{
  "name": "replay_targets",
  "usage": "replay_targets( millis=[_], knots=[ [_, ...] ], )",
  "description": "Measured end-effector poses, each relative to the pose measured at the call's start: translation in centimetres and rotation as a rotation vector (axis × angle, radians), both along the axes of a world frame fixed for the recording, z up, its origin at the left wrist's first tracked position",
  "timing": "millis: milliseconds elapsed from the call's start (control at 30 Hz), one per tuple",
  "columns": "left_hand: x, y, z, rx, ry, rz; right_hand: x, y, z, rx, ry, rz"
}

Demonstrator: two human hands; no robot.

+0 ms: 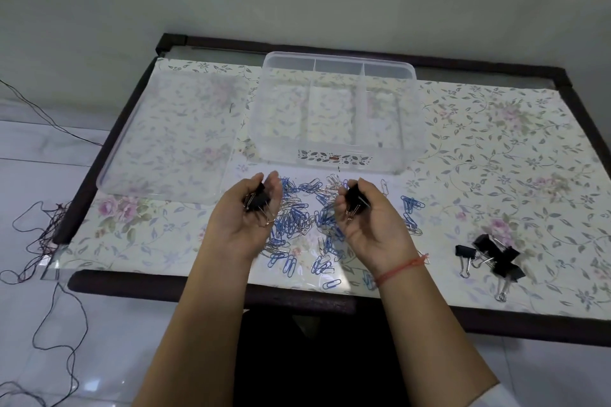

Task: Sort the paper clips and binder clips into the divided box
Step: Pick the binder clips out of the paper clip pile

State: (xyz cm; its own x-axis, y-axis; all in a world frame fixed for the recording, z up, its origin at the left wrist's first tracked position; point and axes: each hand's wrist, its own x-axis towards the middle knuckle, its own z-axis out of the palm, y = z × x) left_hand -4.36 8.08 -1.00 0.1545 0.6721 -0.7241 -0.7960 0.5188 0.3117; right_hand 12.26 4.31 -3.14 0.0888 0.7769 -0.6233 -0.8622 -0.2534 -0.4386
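The clear divided box (pixel 335 160) stands at the table's far middle, its three compartments showing nothing inside. In front of it lies a heap of blue and silver paper clips (pixel 299 225). My left hand (pixel 246 221) is cupped palm-up over the heap's left side, holding black binder clips (pixel 256 201). My right hand (pixel 370 225) is cupped over the right side, holding more black binder clips (pixel 355 203). A few more black binder clips (pixel 496 258) lie on the table to the right.
The box's clear lid (pixel 158 149) lies flat to the left of the box. A floral cloth (pixel 512 149) covers the dark-framed table (pixel 211 287). Dark thread or wire (pixel 43 241) trails off the table's left edge onto the floor.
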Motion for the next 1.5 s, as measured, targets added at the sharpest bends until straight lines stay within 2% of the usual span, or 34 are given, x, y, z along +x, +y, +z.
replay_targets(
  millis=[67, 133, 233, 400, 500, 600, 700, 800, 1000, 1133, 1233, 1300, 1400, 1500],
  knots=[
    [-0.1, -0.1, 0.3, 0.009, 0.001, 0.026, -0.4, 0.1, 0.0, -0.004, -0.101, 0.035],
    [-0.5, -0.1, 0.3, 0.024, 0.086, 0.028, -1.4, 0.3, 0.1, -0.007, -0.187, 0.085],
    [-1.6, -0.2, 0.3, 0.054, 0.199, 0.051, -3.8, 0.8, 0.5, 0.010, -0.180, 0.160],
    [-4.9, -0.9, -0.7, 0.043, 0.287, 0.271, -9.3, 2.9, 1.6, 0.052, -0.189, 0.323],
    [-6.9, -1.2, -1.4, -0.006, 0.423, 0.322, -12.6, 3.8, 1.5, 0.019, -0.204, 0.425],
    [-7.9, -1.5, -1.5, -0.032, 0.532, 0.321, -15.1, 4.1, 0.3, -0.021, -0.294, 0.532],
    [-8.0, -2.1, -1.5, -0.014, 0.685, 0.203, -16.8, 3.9, -0.7, -0.040, -0.378, 0.586],
    [-7.3, -2.2, -1.3, -0.037, 0.716, 0.169, -17.8, 3.5, -1.2, -0.063, -0.393, 0.572],
    [-7.9, -2.1, -1.5, -0.060, 0.910, 0.077, -17.3, 2.2, -1.3, 0.034, -0.784, 0.543],
    [-8.1, -2.4, -1.7, -0.049, 0.980, 0.146, -16.3, 1.9, -1.5, 0.067, -0.999, 0.466],
    [-7.8, -2.5, -1.9, 0.005, 1.144, 0.137, -14.8, 1.5, -1.4, 0.126, -1.160, 0.358],
    [-7.4, -2.5, -1.6, 0.080, 1.246, 0.094, -13.6, 1.3, -1.9, 0.184, -1.378, 0.329],
    [-6.8, -2.5, -1.2, 0.192, 1.421, -0.034, -12.6, 1.1, -3.2, 0.329, -1.758, 0.492],
    [-5.9, -2.5, -1.1, 0.307, 1.528, -0.246, -12.5, 1.5, -3.9, 0.462, -1.926, 0.691]
  ],
)
